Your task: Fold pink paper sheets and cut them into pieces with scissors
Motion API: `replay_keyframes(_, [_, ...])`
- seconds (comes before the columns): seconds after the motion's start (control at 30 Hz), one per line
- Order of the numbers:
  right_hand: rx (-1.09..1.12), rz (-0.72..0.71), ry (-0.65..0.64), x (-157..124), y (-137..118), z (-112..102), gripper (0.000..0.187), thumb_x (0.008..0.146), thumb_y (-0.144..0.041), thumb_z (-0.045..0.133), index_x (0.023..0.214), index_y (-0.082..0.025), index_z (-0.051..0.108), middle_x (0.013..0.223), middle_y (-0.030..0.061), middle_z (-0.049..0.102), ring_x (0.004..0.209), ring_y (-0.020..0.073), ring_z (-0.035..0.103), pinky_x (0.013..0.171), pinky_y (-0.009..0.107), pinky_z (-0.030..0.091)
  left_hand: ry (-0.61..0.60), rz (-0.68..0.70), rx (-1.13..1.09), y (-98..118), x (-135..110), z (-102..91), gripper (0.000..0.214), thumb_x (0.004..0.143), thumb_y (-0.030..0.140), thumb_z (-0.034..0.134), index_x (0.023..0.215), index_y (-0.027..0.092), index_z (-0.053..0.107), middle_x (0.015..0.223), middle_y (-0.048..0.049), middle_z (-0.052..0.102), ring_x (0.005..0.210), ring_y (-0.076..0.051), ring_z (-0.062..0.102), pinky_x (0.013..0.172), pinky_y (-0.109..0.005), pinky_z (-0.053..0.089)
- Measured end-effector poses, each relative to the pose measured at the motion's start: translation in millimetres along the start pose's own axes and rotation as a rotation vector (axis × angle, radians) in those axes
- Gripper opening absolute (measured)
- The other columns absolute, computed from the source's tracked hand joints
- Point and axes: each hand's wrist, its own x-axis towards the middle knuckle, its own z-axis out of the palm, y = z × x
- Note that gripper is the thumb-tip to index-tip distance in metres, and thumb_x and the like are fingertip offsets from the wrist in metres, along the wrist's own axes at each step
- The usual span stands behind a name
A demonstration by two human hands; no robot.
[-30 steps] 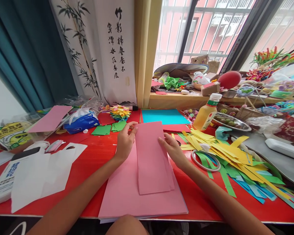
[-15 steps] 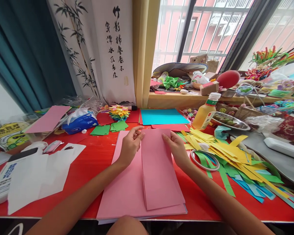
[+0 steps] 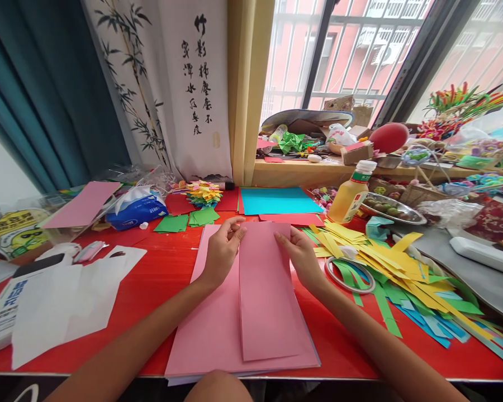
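A folded pink paper sheet (image 3: 268, 290) lies lengthwise on a stack of larger pink sheets (image 3: 209, 329) on the red table (image 3: 159, 273). My left hand (image 3: 222, 251) pinches the folded sheet's far left corner, fingers closed on its edge. My right hand (image 3: 302, 257) grips the far right corner in the same way. Both forearms reach in from the near edge.
Yellow, green and blue paper strips (image 3: 402, 273) and a tape ring (image 3: 350, 273) lie right of my hands. A juice bottle (image 3: 352, 192), cyan sheet (image 3: 279, 200), green squares (image 3: 188, 219), tissue pack (image 3: 138, 206) and white papers (image 3: 67, 301) surround the work area. The windowsill (image 3: 318, 164) holds clutter.
The folded pink sheet slid toward me and squared up on the stack. Both hands moved with it and stayed pinched on its far corners.
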Motion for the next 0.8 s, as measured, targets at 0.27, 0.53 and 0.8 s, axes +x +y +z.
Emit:
replay_keyframes(0.27, [0.018, -0.014, -0.023, -1, 0, -1, 0.028, 0.076, -0.044, 0.056, 0.09, -0.02, 0.057, 0.085, 0.0034, 0.065, 0.074, 0.019, 0.06, 0.058, 0.028, 0.047, 0.012, -0.004, -0.016, 1, 0, -0.4, 0.024, 0.079, 0.039, 0.051, 0.094, 0.021, 0.055, 0.074, 0.0026, 0.043, 0.046, -0.003, 0.036, 0.039, -0.018, 0.028])
replay_keyframes(0.53, [0.036, -0.004, 0.048, 2, 1, -4, 0.028, 0.074, -0.045, 0.058, 0.089, -0.021, 0.058, 0.087, 0.0036, 0.065, 0.076, 0.0199, 0.06, 0.058, 0.028, 0.048, -0.165, -0.091, -0.044, -3, 2, 1.6, 0.039, 0.075, 0.041, 0.055, 0.107, 0.02, 0.052, 0.071, 0.002, 0.053, 0.052, -0.007, 0.045, 0.045, -0.017, 0.035])
replay_keyframes(0.8, [0.001, 0.103, -0.147, 5, 1, -6, 0.026, 0.075, -0.039, 0.059, 0.09, -0.018, 0.063, 0.085, 0.0037, 0.066, 0.072, 0.0182, 0.061, 0.064, 0.029, 0.048, -0.063, -0.1, -0.083, -14, 9, -2.9, 0.028, 0.073, 0.043, 0.057, 0.077, 0.016, 0.055, 0.066, 0.0013, 0.054, 0.052, -0.007, 0.045, 0.044, -0.018, 0.032])
